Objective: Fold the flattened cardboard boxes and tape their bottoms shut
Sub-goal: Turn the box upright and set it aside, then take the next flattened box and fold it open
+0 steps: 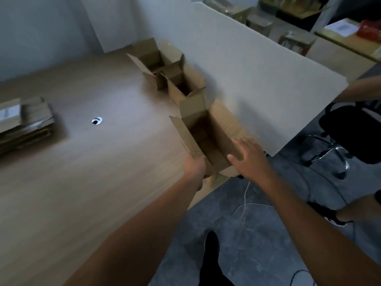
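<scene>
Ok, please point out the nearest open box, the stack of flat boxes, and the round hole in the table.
nearest open box [208, 139], head view, on its inside bottom.
stack of flat boxes [31, 118], head view, on the top sheet.
round hole [97, 120], head view, on its middle.

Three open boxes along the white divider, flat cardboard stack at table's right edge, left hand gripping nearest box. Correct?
Not quite: in the head view the stack of flattened brown cardboard lies at the wooden table's left edge. The rest holds: left hand grips the nearest open brown cardboard box.
</scene>
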Motion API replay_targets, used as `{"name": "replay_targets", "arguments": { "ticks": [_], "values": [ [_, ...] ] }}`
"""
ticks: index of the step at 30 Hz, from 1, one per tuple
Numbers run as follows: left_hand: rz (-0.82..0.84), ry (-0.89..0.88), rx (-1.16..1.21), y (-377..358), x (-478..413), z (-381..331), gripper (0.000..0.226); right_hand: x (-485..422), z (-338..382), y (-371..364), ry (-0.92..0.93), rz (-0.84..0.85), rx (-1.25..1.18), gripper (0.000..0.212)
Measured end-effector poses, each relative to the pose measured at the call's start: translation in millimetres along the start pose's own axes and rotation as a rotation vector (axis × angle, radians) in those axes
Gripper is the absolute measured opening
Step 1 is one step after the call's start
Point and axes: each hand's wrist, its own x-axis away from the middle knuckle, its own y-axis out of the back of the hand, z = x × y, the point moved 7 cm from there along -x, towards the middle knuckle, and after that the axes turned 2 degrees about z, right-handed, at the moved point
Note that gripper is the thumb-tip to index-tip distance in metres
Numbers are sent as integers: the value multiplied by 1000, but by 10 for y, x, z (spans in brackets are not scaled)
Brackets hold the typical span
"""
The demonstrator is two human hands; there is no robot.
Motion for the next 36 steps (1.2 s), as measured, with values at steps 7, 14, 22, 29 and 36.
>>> {"name": "replay_targets", "arguments": {
  "ticks": [7, 14, 22, 29, 36],
  "values": [
    [13, -51, -63, -764, -275, -322, 35, -521, -542, 464, 44, 66, 33, 68],
    [-288, -422, -685, 126, -170, -1033, 57, -928, 413, 499, 303, 88, 55, 59],
    [-651, -441, -1158, 2106, 138, -1579, 56, -1196, 2688, -179, 590, 121, 84, 68],
    [-901, -238, -1016, 4601, 298, -1679, 61, -1343, 4779, -1281, 768, 271, 106, 73],
    [-937, -152, -786, 6955, -592, -1900, 71, -2125, 6479, -2546, 671, 408, -57, 72]
  ]
}}
